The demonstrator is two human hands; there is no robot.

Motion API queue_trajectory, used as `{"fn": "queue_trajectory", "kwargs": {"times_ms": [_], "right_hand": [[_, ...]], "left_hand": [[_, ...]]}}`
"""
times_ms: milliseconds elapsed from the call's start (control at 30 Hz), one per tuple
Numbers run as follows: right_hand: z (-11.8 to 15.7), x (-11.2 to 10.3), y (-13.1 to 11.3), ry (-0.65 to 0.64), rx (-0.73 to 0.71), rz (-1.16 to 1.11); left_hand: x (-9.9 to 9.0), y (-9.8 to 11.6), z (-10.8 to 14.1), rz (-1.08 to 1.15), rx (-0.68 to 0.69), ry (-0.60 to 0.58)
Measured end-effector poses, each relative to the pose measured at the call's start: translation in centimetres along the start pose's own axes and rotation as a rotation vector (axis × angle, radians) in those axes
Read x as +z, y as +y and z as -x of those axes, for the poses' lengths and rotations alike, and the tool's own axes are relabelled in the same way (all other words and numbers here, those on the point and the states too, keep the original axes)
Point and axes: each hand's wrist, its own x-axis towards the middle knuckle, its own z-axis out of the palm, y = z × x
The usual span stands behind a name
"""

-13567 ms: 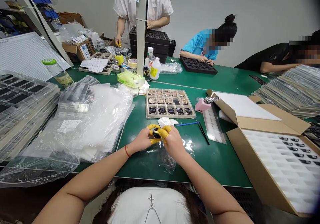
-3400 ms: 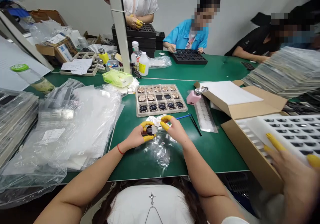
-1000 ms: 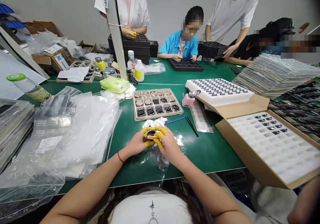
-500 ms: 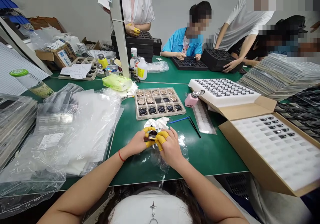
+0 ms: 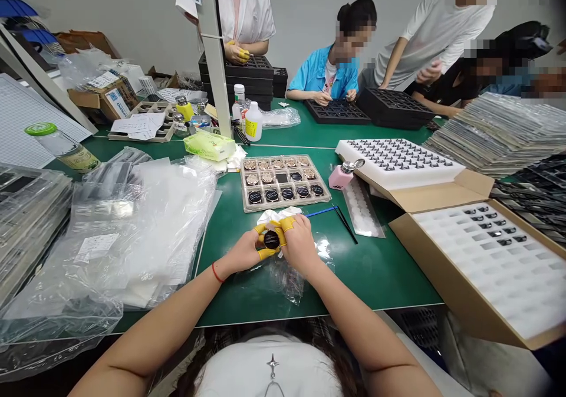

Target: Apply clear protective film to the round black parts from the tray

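Note:
Between the fingertips of my left hand [image 5: 250, 248] is a round black watch head [image 5: 271, 240], its dark face with fine pale lettering turned up toward me. Yellow finger cots cover several fingertips on both hands. My right hand [image 5: 297, 240] is closed in a pinch at the upper right rim of the watch head. A small pale bit shows by its fingertips, too small to name. Just behind the hands lies crumpled white tissue [image 5: 283, 213]. Under them is clear plastic film [image 5: 287, 279]. A clear tray [image 5: 286, 207] beyond holds several round watch heads, black and gold-coloured.
Black tweezers [image 5: 347, 226] and a blue stick [image 5: 322, 211] lie right of the tissue. A pink pump bottle [image 5: 340, 177] stands behind them. At right is an open carton [image 5: 420, 267] with white foam. Plastic bags [image 5: 145, 226] cover the left. Co-workers sit and stand across the table.
The watch head has turned so its lettered dark face shows. My right hand has shifted up and left along its rim. Across the table, a co-worker's hand has lifted off the black trays.

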Motion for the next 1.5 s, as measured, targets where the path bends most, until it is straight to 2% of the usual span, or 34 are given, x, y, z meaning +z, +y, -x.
{"fn": "queue_trajectory", "kwargs": {"times_ms": [133, 200, 300, 467, 633, 700, 800, 900, 1033, 1100, 1167, 1233, 1333, 1433, 1500], "right_hand": [[-1.1, -0.7, 0.6, -0.044, -0.018, -0.062], [-1.2, -1.1, 0.7, -0.014, -0.025, -0.113], [-0.5, -1.4, 0.5, 0.038, -0.061, -0.131], [1.2, -1.0, -0.9, -0.051, -0.175, -0.007], [2.1, -0.9, -1.7, -0.077, -0.203, 0.072], [2.4, -0.9, -1.6, -0.064, -0.186, 0.034], [3.0, -0.9, -0.2, 0.030, -0.102, -0.136], [3.7, -0.6, 2.8, 0.119, 0.104, -0.228], [4.0, 0.4, 6.9, -0.008, 0.307, -0.157], [3.7, 1.0, 7.6, -0.007, 0.376, -0.129], [3.1, 1.4, 6.9, 0.031, 0.391, -0.224], [2.4, 1.6, 5.0, 0.012, 0.338, -0.435], [1.0, 1.7, 1.9, -0.134, 0.289, -0.703], [-1.7, 1.9, 0.9, -0.245, 0.298, -0.828], [-4.7, 2.0, 2.1, -0.205, 0.328, -0.777]], "left_hand": [[0.0, -0.5, -0.3, 0.088, -0.030, 0.027], [0.0, -0.7, -0.4, 0.137, -0.055, 0.053], [0.0, -0.8, -0.4, 0.178, -0.083, 0.072], [-0.3, -0.7, -0.4, 0.172, -0.090, 0.092], [-0.8, -0.9, -0.5, 0.168, -0.106, 0.084], [-0.8, -0.9, -0.6, 0.186, -0.103, 0.065], [-0.6, -0.7, -0.6, 0.213, -0.071, 0.036], [-0.5, -0.5, -0.6, 0.221, -0.057, 0.021], [-0.5, -0.5, -0.5, 0.231, -0.082, -0.010], [-0.5, -0.7, -0.5, 0.253, -0.091, -0.022], [-0.4, -1.0, -0.6, 0.270, -0.095, -0.019], [-0.3, -1.2, -0.6, 0.278, -0.094, -0.013], [-0.1, -1.2, -0.6, 0.285, -0.077, -0.008], [-0.3, -0.7, -0.8, 0.340, -0.105, 0.058], [-0.6, -0.3, -0.9, 0.386, -0.172, 0.118]]}}
